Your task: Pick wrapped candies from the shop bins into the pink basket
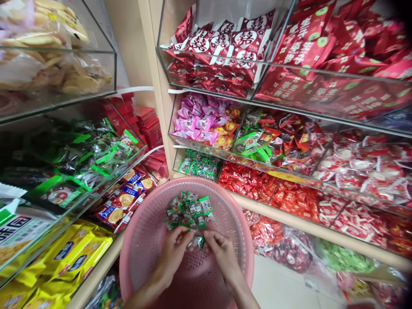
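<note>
A round pink perforated basket (pixel 144 240) sits low in the middle, in front of the shelves. A heap of small green-and-clear wrapped candies (pixel 188 210) lies inside it towards the far side. My left hand (pixel 174 253) and my right hand (pixel 222 253) reach into the basket side by side. Their fingers curl around a few of the green-wrapped candies (pixel 198 241) at the near edge of the heap, pinching them between both hands.
Clear bins line wooden shelves on both sides: red packets (pixel 238 47) on top, pink candies (pixel 196 124), green-wrapped candies (pixel 199 165) just behind the basket, red candies (pixel 289 193) to the right. At left are green packets (pixel 93 154), biscuits (pixel 41 47) and yellow packs (pixel 74 253).
</note>
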A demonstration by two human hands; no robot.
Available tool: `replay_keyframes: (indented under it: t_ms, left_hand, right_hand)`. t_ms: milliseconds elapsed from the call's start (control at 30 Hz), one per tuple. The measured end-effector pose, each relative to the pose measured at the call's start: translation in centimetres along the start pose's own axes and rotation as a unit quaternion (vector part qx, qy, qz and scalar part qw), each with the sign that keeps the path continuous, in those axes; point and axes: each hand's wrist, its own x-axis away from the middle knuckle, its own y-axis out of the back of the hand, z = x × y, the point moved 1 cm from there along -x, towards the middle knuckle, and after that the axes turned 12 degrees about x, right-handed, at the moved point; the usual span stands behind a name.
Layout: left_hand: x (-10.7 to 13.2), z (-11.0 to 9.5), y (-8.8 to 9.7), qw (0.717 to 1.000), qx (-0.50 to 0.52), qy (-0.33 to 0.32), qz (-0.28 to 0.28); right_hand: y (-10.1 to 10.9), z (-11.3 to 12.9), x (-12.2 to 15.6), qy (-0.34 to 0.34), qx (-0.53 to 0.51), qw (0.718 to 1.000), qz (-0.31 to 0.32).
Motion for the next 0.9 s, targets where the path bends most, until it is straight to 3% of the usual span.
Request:
replay_keyframes:
  t_ms: [167,300,467,700,800,900]
  left_hand:
    - [1.6,2.0,-0.1,0.999,0.029,0.028,-0.029]
    - [2.3,1.7,-0.6,1.000,0.007,0.028,0.009]
    - [3.3,1.1,-0.5,0.997,0.039,0.057,0.030]
    - [3.4,1.9,-0.6,0.978,0.175,0.114,0.001]
    - [3.1,1.9,-1.0,0.974,0.194,0.112,-0.017]
    - [3.0,1.5,-1.4,0.971,0.204,0.123,-0.028]
  right_hand:
    - [0.0,-0.7,1.5,-0.002,0.063,0.997,-0.044]
    - [1.2,-0.8,1.9,0.014,0.106,0.991,-0.076]
    - [2.3,-1.4,1.7,0.016,0.096,0.995,-0.022]
    - [1.4,-1.9,2.1,-0.041,0.017,0.999,0.028]
    - [1.3,-1.9,2.1,-0.065,-0.020,0.998,0.000]
    - [1.6,-1.2,1.8,-0.030,0.018,0.998,-0.051]
